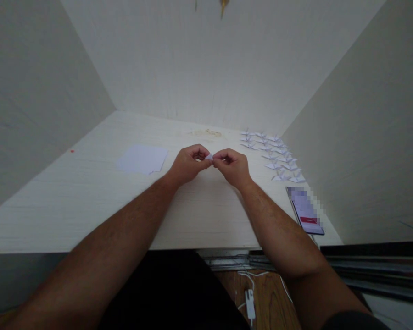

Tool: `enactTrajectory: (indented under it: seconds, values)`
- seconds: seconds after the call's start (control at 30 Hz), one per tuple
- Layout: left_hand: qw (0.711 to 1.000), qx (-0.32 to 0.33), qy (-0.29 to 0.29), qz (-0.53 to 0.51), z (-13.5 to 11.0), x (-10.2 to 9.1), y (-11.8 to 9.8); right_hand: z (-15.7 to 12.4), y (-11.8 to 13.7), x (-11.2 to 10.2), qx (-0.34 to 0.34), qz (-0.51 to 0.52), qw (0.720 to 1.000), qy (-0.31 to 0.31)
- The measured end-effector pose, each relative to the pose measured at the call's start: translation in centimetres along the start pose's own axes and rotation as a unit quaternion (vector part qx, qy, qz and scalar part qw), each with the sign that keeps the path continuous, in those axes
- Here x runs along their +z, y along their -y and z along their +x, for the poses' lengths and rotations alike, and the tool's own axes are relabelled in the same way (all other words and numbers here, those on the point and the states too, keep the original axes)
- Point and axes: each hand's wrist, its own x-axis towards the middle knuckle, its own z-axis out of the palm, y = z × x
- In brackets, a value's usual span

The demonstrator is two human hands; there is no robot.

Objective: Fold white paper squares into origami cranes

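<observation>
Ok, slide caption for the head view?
Left hand and right hand pinch a small white paper piece near white folded-paper cranes.

The small central piece (209, 156) is matt paper, like the smooth sheets (142, 159) at left and creased birds (270, 156) at far right. The table (206, 206) looks matt, faintly streaked; the right-hand phone screen (302, 206), smooth; the near floor (271, 293), grained wood.
</observation>
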Motion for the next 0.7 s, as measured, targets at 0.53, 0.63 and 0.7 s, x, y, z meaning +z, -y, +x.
enactTrajectory:
  seconds: [0.53, 0.63, 0.7]
  values:
    - [0.998, 0.019, -0.031, 0.049, -0.09, 0.01, 0.31, -0.06, 0.49, 0.00, 0.043, 0.045, 0.998, 0.003]
    - [0.997, 0.031, -0.031, 0.065, -0.08, 0.07, 0.23, -0.09, 0.52, -0.01, 0.037, 0.018, 0.999, 0.003]
    - [0.996, 0.035, -0.031, 0.074, -0.07, 0.10, 0.26, -0.11, 0.60, -0.01, 0.041, 0.003, 0.999, 0.006]
